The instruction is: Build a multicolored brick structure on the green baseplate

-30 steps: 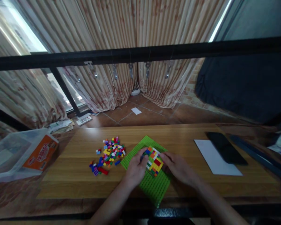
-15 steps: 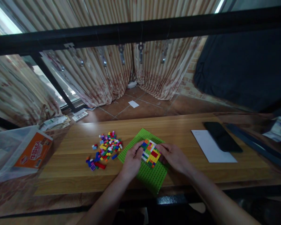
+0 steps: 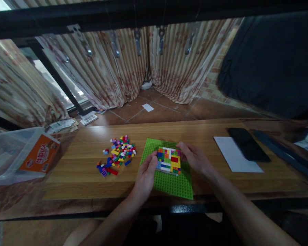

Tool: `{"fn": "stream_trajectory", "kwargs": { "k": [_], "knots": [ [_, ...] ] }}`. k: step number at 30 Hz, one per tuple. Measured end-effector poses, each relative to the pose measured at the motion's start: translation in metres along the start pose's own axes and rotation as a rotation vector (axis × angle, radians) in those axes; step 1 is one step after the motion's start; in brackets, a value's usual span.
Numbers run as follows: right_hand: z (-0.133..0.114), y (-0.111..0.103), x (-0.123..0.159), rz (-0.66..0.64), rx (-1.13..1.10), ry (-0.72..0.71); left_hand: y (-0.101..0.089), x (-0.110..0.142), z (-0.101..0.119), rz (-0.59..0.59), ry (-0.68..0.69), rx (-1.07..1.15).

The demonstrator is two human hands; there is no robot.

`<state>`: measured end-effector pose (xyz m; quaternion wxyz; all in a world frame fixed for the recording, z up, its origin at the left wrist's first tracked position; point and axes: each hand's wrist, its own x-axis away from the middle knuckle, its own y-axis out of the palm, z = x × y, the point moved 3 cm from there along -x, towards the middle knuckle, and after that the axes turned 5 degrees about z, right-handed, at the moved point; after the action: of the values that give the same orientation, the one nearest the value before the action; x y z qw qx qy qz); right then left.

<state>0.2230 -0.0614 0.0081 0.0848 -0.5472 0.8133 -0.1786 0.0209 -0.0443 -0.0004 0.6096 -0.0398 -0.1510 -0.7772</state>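
Note:
A square block of many-coloured toy bricks sits over the green studded baseplate, near the front of the wooden table. My left hand closes on the block's left side, its thumb along the edge. At the upper right side, my right hand grips the block with thumb and fingers; some fingertips are hidden behind it. Whether the block is joined to the baseplate or only rests on it, I cannot tell. Left of the baseplate lies a pile of loose bricks, with blue, purple and red pieces nearer me.
White paper and a dark phone-like slab overlap on the right of the wooden table. A clear plastic bin with an orange label stands at the left. A black bar crosses above the far side.
The baseplate and brick block have turned counterclockwise, so their sides now run squarer to the table. Both hands stay at the block. The camera view has tilted downward.

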Motion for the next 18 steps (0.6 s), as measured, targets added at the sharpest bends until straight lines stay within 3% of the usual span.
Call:
{"fn": "stream_trajectory", "kwargs": {
  "k": [7,12,15,18],
  "knots": [
    [0.000,0.008,-0.008,0.018,0.107,-0.011,-0.004,0.004,0.003,-0.001,0.016,0.036],
    [-0.012,0.012,-0.004,-0.022,0.253,-0.013,-0.011,-0.003,0.019,0.005,0.050,-0.138],
    [-0.019,0.011,0.000,-0.011,0.352,-0.058,-0.032,-0.019,0.038,0.004,0.138,-0.272],
    [-0.023,0.011,0.003,-0.013,0.412,-0.091,-0.072,-0.038,0.063,0.118,0.265,-0.415]
  ]
}}
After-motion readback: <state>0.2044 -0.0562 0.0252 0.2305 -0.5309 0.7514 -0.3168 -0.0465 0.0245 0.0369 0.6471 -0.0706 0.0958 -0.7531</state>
